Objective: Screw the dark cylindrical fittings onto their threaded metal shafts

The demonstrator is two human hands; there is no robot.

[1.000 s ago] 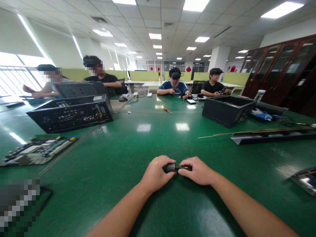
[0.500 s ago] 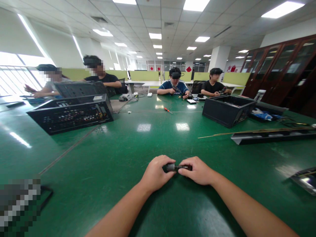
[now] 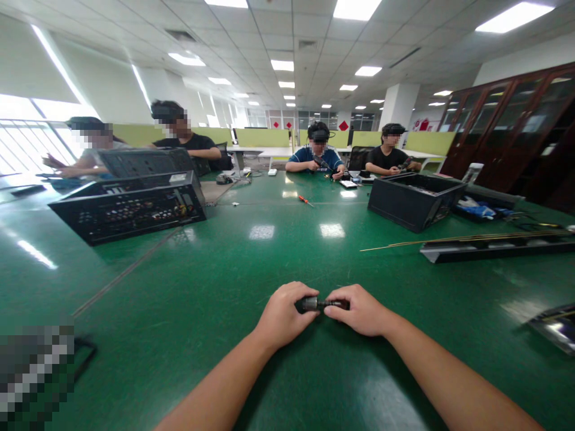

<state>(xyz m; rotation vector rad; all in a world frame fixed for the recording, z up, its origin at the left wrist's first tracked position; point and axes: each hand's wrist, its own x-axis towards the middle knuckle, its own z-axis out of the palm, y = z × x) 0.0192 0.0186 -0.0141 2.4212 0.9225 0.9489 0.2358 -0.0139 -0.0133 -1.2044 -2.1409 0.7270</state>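
Low over the green table, a small dark cylindrical piece [image 3: 311, 303] with a greyish metal sleeve lies level between my two hands. Its left, thicker end is gripped by my left hand [image 3: 284, 312], thumb and fingers closed round it. From the right, my right hand [image 3: 358, 310] pinches a thinner, ridged dark shaft [image 3: 335, 304] that lines up with the sleeve. The two parts meet in the narrow gap between my fingertips; whether they are one piece or joined, I cannot tell. My fingers hide much of both ends.
A green table [image 3: 215, 359] spreads out in front. Black computer cases stand at left [image 3: 130, 209] and right [image 3: 413, 200]. Thin brass-coloured rods and a dark metal channel [image 3: 494, 248] lie at right. A red screwdriver [image 3: 306, 201] lies farther off. Several people sit beyond.
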